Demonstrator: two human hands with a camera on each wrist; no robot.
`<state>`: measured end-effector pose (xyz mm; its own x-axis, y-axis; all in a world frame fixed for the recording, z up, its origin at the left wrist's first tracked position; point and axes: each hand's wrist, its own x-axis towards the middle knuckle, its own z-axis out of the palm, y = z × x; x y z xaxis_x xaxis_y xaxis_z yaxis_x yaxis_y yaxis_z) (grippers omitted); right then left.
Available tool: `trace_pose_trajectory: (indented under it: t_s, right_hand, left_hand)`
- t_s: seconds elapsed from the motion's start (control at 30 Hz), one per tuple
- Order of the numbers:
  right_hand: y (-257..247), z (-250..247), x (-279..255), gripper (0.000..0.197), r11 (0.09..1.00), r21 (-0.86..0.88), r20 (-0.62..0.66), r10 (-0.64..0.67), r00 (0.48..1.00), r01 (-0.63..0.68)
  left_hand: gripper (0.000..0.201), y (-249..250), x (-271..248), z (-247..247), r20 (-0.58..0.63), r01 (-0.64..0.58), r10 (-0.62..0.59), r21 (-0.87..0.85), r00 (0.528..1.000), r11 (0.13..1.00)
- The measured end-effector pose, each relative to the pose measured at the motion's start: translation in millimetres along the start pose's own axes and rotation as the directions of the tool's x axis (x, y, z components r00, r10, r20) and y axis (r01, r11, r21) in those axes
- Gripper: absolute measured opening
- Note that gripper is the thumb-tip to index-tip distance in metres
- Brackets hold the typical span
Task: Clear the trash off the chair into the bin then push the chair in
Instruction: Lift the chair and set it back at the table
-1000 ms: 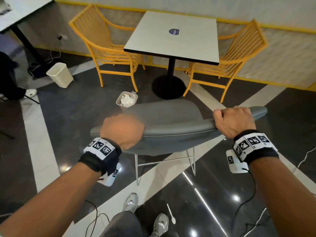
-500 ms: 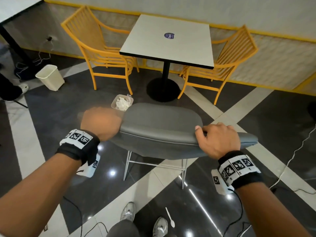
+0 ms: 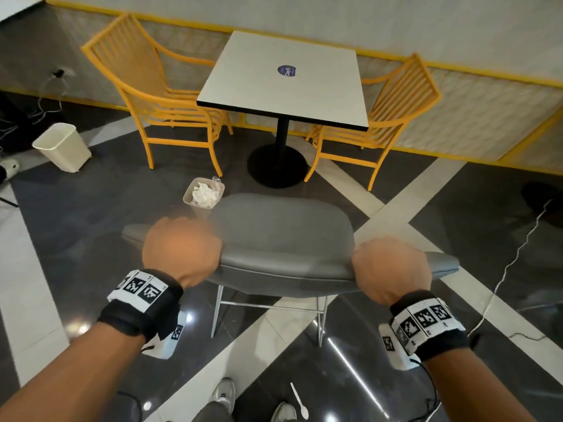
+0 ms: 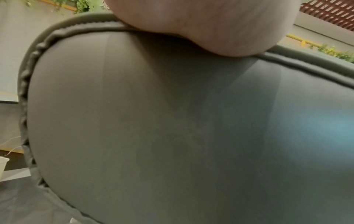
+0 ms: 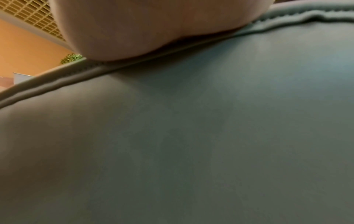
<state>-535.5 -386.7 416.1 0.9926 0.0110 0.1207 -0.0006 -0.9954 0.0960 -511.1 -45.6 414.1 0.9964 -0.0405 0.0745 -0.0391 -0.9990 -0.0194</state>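
Both hands, left (image 3: 182, 251) and right (image 3: 391, 269), grip top edge of grey chair (image 3: 283, 239) backrest. Chair short of table (image 3: 283, 83). Bin (image 3: 190, 194) with trash beside chair. Spoon (image 3: 300, 400) on glossy tiled floor (image 3: 91, 208).

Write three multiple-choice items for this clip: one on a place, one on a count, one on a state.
1. Where does the bin with crumpled paper stand?
A. On the floor just beyond the grey chair
B. On the table
C. On a yellow chair

2. How many yellow chairs stand at the table?
A. One
B. Two
C. Four

3. What are the hands doing?
A. Both grip the grey chair's back
B. Both hang free
C. One holds a spoon

Answers:
1. A: the bin sits on the floor past the grey chair, not on the table.
2. B: one yellow chair on each side, the other at.
3. A: the left hand and right hand curl over the backrest's top edge.
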Motion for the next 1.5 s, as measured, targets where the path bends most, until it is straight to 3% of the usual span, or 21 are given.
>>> trace_pose_trajectory:
  t_s: [0.53,1.5]
  right_hand:
    - [2.7,11.8,57.8,0.048,0.999,0.050,-0.013,0.003,1.000,-0.002]
    - [-42.1,27.3,282.3,0.043,0.994,0.049,-0.004,0.102,0.995,-0.102]
  left_hand:
    - [0.039,4.0,51.0,1.6,-0.108,0.047,-0.053,-0.056,0.993,0.997]
    - [0.038,-44.5,294.1,17.8,-0.072,-0.024,0.015,-0.123,0.997,0.992]
